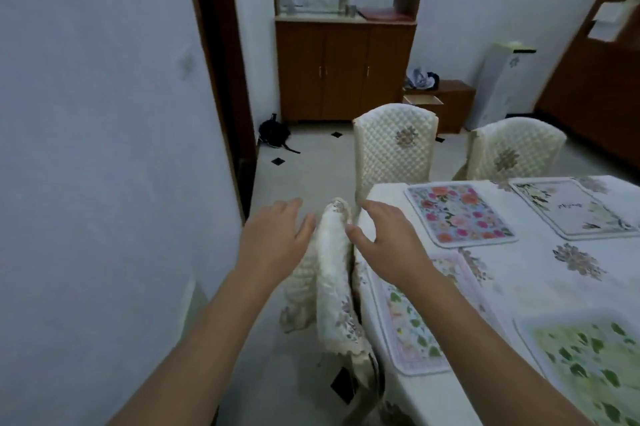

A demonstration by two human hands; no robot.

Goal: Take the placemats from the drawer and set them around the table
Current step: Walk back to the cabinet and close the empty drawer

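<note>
Both hands, left hand [273, 238] and right hand [388, 245], are hovering open-fingered beside a chair back [334, 252]; four placemats [459, 214] are lying at three o'clock.

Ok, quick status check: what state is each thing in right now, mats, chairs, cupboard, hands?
Pink flower mat: flat on table.
White mat: flat on table, far side.
Pale leaf mat: flat at near edge, partly under right arm.
Green leaf mat: flat, nearest corner.
Nearest chair: pushed against table.
Cupboard doors: closed.
Left hand: open, beside chair top.
Right hand: open, fingers relaxed.
</note>
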